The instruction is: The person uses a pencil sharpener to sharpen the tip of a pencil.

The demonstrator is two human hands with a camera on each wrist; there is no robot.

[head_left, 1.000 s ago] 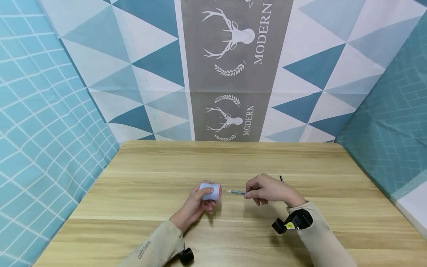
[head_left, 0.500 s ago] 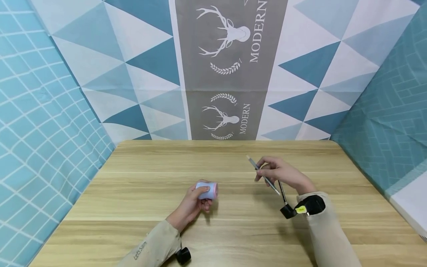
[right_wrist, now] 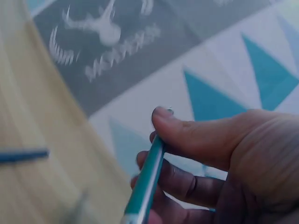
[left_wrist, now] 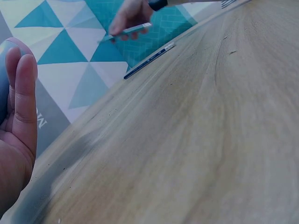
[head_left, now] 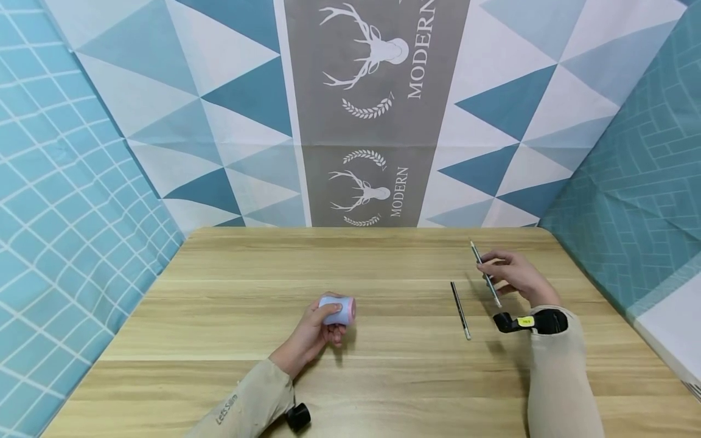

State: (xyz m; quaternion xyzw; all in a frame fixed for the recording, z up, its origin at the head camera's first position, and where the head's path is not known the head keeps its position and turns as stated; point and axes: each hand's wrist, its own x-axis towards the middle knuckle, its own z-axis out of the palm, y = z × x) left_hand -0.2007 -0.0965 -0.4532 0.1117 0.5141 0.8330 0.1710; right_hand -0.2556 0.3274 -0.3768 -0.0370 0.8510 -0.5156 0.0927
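Note:
My left hand (head_left: pixel 314 328) holds a small pale-blue cylinder with a pink end, which looks like a pencil sharpener (head_left: pixel 335 310); the thumb lies across its side and the pink end faces right. At the left edge of the left wrist view, fingers (left_wrist: pixel 25 102) partly hide it. Farther right, my right hand (head_left: pixel 517 277) pinches a teal pencil (right_wrist: pixel 145 186) between thumb and fingers, held above the table with its point toward the back. A dark pencil (head_left: pixel 460 310) lies on the table left of that hand, its pale end toward me.
The wooden table (head_left: pixel 394 377) reaches back to a patterned cloth wall (head_left: pixel 367 188). Blue tiled cloth (head_left: pixel 71 201) hangs at the left and teal cloth (head_left: pixel 646 182) at the right. A white block-like surface (head_left: pixel 670 334) borders the right edge.
My right hand has carried the teal pencil from beside the sharpener's pink end to the back right, turning its point away from me. The dark pencil is uncovered. My left hand keeps its hold.

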